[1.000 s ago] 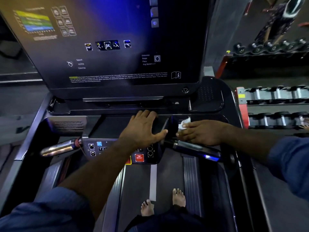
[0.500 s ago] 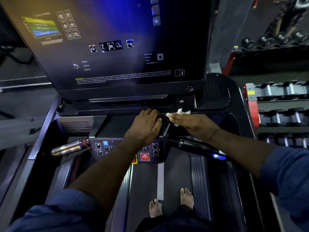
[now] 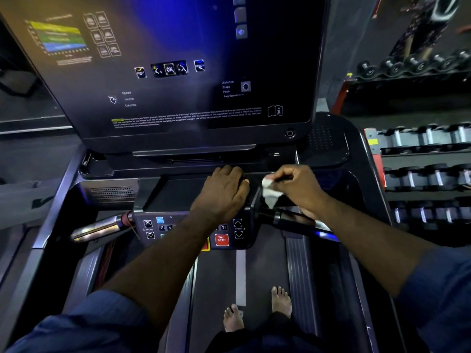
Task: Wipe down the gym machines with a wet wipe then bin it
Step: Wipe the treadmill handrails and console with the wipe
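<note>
a white wet wipe (image 3: 269,193) is being pinched in the curled fingers of the right hand (image 3: 298,187), up and right of the red stop button (image 3: 221,240), just over the dark handlebar (image 3: 288,216). the left hand (image 3: 224,192) is being rested flat, fingers relaxed, on the treadmill console (image 3: 175,193) straight above that button.

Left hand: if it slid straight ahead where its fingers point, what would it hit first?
Likely the dark ledge under the treadmill screen, just beyond the fingers of the left hand, though depth is unclear.
</note>
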{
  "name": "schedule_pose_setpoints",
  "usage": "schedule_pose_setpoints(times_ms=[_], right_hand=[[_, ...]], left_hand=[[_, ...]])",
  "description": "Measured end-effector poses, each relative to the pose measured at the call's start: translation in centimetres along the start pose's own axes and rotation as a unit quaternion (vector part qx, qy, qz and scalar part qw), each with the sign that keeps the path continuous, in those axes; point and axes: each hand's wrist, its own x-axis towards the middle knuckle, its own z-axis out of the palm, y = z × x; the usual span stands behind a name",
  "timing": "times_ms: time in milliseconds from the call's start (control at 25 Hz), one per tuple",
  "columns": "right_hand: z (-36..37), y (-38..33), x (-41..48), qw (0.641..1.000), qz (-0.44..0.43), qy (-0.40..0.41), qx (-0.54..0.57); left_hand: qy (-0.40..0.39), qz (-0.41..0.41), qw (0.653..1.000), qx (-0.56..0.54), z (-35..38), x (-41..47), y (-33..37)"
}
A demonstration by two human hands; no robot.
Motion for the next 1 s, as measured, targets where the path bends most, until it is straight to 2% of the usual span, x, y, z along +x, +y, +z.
schedule_pose_setpoints(times_ms=[40,160,200,280,320,360,400,480,520,560,680,720,760,840,880,1000], right_hand=[[0.1,0.1,-0.2,0.999,-0.021,0.015,-0.038],[-0.4,0.1,-0.7,0.97,-0.062,-0.115,-0.204],[-1.0,-0.3,-0.6,0.962,-0.093,-0.113,-0.23],[-1.9,-0.3,-0.3,0.946,-0.201,0.004,-0.255],[-2.2,-0.1,-0.5,0.926,-0.246,0.047,-0.281],[-2.6,0.4,-0.7,0.901,-0.285,0.04,-0.325],[-2.9,1.2,-1.2,0.869,-0.319,-0.008,-0.379],[-4.5,3.1,-1.3,0.805,-0.337,-0.156,-0.463],[-5.8,3.4,-1.0,0.78,-0.334,-0.176,-0.498],[-6.7,3.6,-0.3,0.775,-0.335,-0.152,-0.514],[-5.3,1.2,0.6,0.838,-0.31,-0.027,-0.449],[-4.0,0.3,0.7,0.846,-0.293,-0.043,-0.443],[-2.9,0.1,0.3,0.838,-0.278,-0.118,-0.454],[-3.0,0.5,-0.6,0.791,-0.294,-0.231,-0.484],[-4.5,1.3,-0.7,0.796,-0.295,-0.241,-0.471],[-10.8,3.9,-0.9,0.771,-0.33,-0.213,-0.502]], left_hand=[[0.001,0.003,1.0,0.004,0.0,0.0,-0.1],[-0.016,0.016,1.0,0.021,0.1,-0.1,-0.1],[-0.019,0.022,0.999,0.028,0.1,-0.1,0.0],[-0.014,0.032,0.999,0.031,0.1,-0.2,0.0],[-0.008,0.036,0.999,0.024,0.2,-0.2,-0.1],[-0.001,0.039,0.999,0.017,0.2,-0.1,-0.1],[0.003,0.042,0.999,0.014,0.2,-0.1,0.0],[0.0,0.055,0.998,0.03,0.3,-0.2,0.1],[0.002,0.063,0.997,0.044,0.3,-0.3,0.1],[0.01,0.071,0.996,0.059,0.3,-0.3,0.3],[0.064,0.081,0.992,0.075,0.6,0.3,1.6],[0.077,0.077,0.992,0.056,0.7,0.7,2.1],[0.082,0.075,0.994,0.024,0.8,1.1,2.6],[0.071,0.094,0.993,0.006,1.5,1.2,3.2],[0.064,0.107,0.992,0.025,1.8,1.0,3.2],[0.077,0.119,0.988,0.058,2.2,0.8,3.1]])
